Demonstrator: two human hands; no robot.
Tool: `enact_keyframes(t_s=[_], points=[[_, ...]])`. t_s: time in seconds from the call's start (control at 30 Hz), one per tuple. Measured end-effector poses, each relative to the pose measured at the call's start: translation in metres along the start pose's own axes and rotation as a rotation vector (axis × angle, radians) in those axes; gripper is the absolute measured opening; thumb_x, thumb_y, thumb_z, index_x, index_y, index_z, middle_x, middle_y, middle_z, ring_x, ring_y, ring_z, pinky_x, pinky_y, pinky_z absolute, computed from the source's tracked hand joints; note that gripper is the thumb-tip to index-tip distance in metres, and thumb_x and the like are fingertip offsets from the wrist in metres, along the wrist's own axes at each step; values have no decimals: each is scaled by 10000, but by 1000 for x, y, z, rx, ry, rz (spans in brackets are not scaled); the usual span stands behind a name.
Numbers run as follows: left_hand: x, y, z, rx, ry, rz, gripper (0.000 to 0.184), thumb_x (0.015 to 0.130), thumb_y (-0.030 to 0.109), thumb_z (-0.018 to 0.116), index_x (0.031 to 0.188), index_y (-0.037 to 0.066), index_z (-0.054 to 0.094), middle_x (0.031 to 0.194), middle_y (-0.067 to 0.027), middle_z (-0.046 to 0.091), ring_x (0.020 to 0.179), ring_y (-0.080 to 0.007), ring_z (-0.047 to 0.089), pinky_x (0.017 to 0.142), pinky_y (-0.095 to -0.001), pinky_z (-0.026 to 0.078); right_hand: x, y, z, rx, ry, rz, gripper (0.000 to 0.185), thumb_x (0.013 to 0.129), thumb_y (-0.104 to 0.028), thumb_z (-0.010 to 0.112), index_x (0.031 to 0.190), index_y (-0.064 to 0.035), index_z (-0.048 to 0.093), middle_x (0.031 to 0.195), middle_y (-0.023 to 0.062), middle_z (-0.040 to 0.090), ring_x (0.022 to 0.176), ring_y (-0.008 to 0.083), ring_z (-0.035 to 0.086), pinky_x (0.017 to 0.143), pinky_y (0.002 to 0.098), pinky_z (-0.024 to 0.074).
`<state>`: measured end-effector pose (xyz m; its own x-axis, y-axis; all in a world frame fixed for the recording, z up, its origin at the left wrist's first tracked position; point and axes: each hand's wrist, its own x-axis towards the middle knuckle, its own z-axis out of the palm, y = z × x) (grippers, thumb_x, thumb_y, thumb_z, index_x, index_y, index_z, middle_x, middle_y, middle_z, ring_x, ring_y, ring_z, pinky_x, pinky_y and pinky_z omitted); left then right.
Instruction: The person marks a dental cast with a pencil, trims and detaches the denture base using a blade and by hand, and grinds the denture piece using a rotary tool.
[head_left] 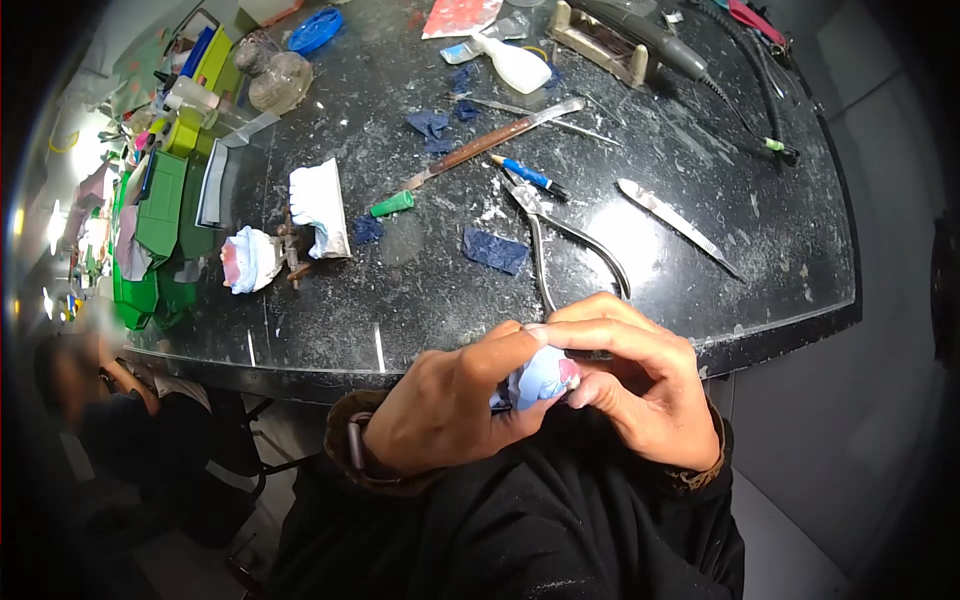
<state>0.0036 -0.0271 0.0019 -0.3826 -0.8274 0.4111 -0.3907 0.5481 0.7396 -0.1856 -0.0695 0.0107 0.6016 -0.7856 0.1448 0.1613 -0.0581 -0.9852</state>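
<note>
Low in front of my body, at the table's near edge, both hands hold a small pale-blue dental cast (pixel 540 378) with a pink patch on its right side. My left hand (pixel 440 405) wraps it from the left, thumb below and index finger on top, hiding part of it. From the right, my right hand (pixel 645 380) grips it between thumb and fingers; the fingertips of both hands meet over its top. Just beyond my fingers lie metal pliers (pixel 538 222), handles toward me. A dark blue paper piece (pixel 495 250) rests left of them.
Left on the black table (pixel 430 310) stand a white dental cast (pixel 318 205) and another with pink (pixel 250 260). Further back are a wooden-handled knife (pixel 490 148), a pencil (pixel 528 177), a scalpel (pixel 680 225), a white bottle (pixel 515 65) and a handpiece (pixel 660 45). A person (pixel 140 430) sits lower left.
</note>
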Motion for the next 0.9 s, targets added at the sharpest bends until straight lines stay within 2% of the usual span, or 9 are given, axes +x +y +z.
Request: enact_keyframes(t_s=[0.13,0.3,0.43,0.53,0.6,0.63,0.73,0.83,0.9], points=[[6,1,-3,162,-24,94,540,727,90,718,1148,-5,393,813,-130,542,613,-266,609,459,-330,479,-1,1,5,28,54,70,206,814,39,589,1019,28,599,908,101,542,828,165,557,748,259,453],[10,7,-8,278,-33,173,482,719,106,724,1101,-13,454,768,-100,525,540,-220,576,429,-323,454,0,5,10,34,51,-2,232,763,146,505,947,34,590,857,98,513,779,163,548,705,245,460],[9,7,-9,279,-87,189,473,716,118,737,1081,-28,475,741,-93,518,536,-204,579,411,-303,452,-3,2,9,56,16,24,237,748,141,529,952,36,592,872,104,518,804,172,561,715,259,472],[3,1,-5,-2,-15,119,464,767,143,678,1102,-9,396,808,-144,583,557,-154,590,465,-264,468,1,-4,3,-54,-26,-21,293,738,17,646,1026,32,595,913,118,548,860,204,566,755,291,463],[1,7,16,-142,306,-74,391,793,127,611,1084,-8,387,799,-146,570,592,-148,588,512,-269,480,7,-13,5,-177,5,-123,446,713,-152,755,1089,31,600,930,127,584,896,224,559,787,310,439],[2,9,22,-214,470,-165,355,806,118,577,1075,-7,383,794,-147,563,610,-146,588,536,-272,486,9,-19,5,-232,-4,-143,609,629,-170,794,1165,20,576,998,144,595,937,257,556,814,330,437],[5,13,12,-548,398,-309,346,884,87,499,1124,-55,293,892,-136,545,731,-136,564,682,-260,483,10,-11,10,-380,105,-258,499,696,-109,749,1147,24,584,938,143,572,830,261,555,737,334,459],[-4,7,3,-599,281,-350,248,886,79,458,1084,-40,368,930,-111,545,836,-136,548,792,-285,450,9,-14,18,-484,173,-321,467,677,-47,737,1119,31,607,938,147,574,799,261,558,695,330,465],[-8,5,-5,-953,193,-356,206,886,74,475,1064,-13,415,1012,-96,539,934,-137,526,854,-291,417,9,-15,20,-523,174,-359,476,660,-30,737,1117,18,615,934,133,578,796,254,561,682,332,474]])
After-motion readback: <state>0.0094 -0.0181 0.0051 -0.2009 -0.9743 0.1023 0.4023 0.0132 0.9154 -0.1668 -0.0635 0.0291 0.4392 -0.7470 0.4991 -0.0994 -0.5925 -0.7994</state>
